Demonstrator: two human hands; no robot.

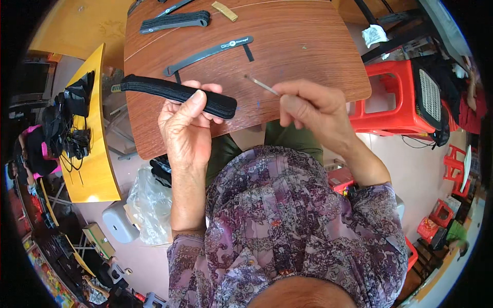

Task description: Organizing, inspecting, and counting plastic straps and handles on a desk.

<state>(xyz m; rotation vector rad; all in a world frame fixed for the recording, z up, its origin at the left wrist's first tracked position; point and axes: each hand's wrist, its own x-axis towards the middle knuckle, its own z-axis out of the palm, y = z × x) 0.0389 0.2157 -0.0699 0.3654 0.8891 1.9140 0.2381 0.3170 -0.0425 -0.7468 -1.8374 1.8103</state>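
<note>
My left hand (pixel 187 123) grips a thick bundle of black straps (pixel 154 88) near one end, thumb across the top. The bundle tilts across the table's near left part, its far end past the left edge. In my right hand (pixel 316 110), thumb and forefinger pinch a thin pale strip (pixel 264 86) with a dark tip. Its tip points left toward the bundle, apart from it. Beyond my hands a single grey strap (pixel 209 56) with a rounded end lies on the table, and short black pieces (pixel 248 52) show beside it.
Another strap bundle (pixel 174 22) lies at the far left of the brown table (pixel 308 31), near a tan strip (pixel 225 11). A yellow table (pixel 95 174) with black cables (pixel 77 123) stands at left. Red stools (pixel 393 97) are at right, and a plastic bag (pixel 149 205) rests on the floor.
</note>
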